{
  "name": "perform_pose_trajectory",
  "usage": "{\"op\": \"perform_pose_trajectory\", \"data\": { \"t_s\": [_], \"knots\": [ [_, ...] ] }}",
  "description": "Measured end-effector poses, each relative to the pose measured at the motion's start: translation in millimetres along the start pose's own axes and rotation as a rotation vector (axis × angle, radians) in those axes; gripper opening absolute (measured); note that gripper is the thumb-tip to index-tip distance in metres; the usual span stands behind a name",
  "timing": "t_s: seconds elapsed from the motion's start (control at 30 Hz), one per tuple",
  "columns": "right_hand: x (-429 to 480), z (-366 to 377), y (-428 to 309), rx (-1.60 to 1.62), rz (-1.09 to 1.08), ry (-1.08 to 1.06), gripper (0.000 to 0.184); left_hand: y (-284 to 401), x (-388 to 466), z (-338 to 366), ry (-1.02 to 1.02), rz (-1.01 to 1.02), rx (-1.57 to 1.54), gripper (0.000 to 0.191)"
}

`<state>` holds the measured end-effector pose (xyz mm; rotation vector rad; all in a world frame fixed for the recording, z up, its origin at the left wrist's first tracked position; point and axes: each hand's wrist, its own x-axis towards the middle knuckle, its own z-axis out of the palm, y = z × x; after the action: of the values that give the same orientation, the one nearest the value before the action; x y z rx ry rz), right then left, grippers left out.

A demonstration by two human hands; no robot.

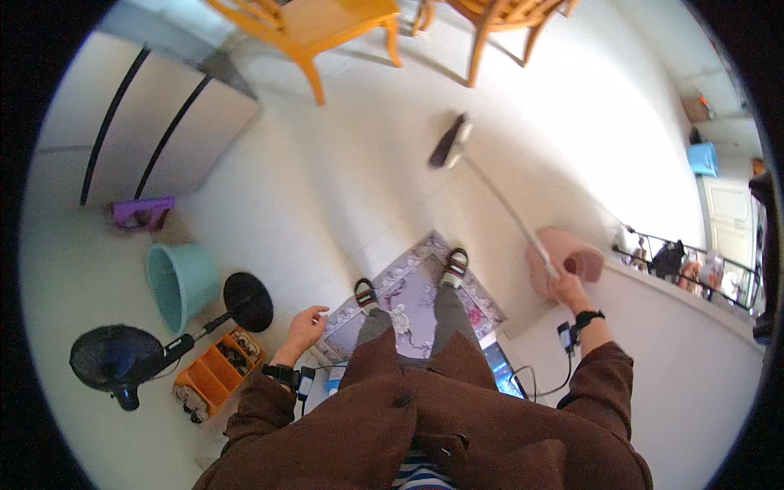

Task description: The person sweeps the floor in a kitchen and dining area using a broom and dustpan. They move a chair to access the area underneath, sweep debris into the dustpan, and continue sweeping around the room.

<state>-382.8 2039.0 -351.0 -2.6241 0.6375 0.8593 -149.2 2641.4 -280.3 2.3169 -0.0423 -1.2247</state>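
Observation:
My right hand [571, 290] grips the upper end of a broom's pale handle [508, 208]. The broom head [452, 142], white with dark bristles, is on the light floor ahead of me and looks slightly blurred. Behind the handle and my fingers stands a pink bin [582, 248], partly hidden. My left hand [306, 331] hangs at my side, fingers loosely bent, with nothing seen in it. Below my slippered feet lies a purple floral mat [413, 297].
Wooden chairs [337, 27] stand at the far side. On the left are a teal bucket [196, 285], a black fan [116, 358], an orange rack [214, 376] holding shoes and a purple dustpan-like object [144, 213]. A cluttered black-railed shelf [686, 260] is at right.

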Motion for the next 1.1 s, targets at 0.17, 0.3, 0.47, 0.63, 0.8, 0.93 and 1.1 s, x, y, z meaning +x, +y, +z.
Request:
{"op": "perform_pose_trajectory", "data": {
  "t_s": [0.17,0.3,0.47,0.63,0.8,0.93,1.1],
  "knots": [
    [-19,-37,72,0.156,0.106,0.132,0.047,86,9,47,-0.047,0.14,0.042,0.03],
    [-82,-44,85,0.407,-0.061,0.264,0.055,126,5,71,-0.112,0.221,0.237,0.029],
    [-113,-27,96,0.441,0.014,-0.046,0.048,194,17,83,-0.141,0.198,0.286,0.029],
    [-121,-53,140,0.504,0.189,-0.145,0.046,255,46,66,-0.084,0.309,0.296,0.028],
    [-128,-93,183,0.316,0.372,-0.022,0.048,281,80,63,-0.177,0.328,0.394,0.028],
    [-94,-103,164,0.494,0.312,0.127,0.051,294,118,58,-0.218,0.365,0.423,0.03],
    [5,-150,113,0.78,0.195,0.345,0.049,334,187,22,-0.24,0.469,0.486,0.03]
  ]
}}
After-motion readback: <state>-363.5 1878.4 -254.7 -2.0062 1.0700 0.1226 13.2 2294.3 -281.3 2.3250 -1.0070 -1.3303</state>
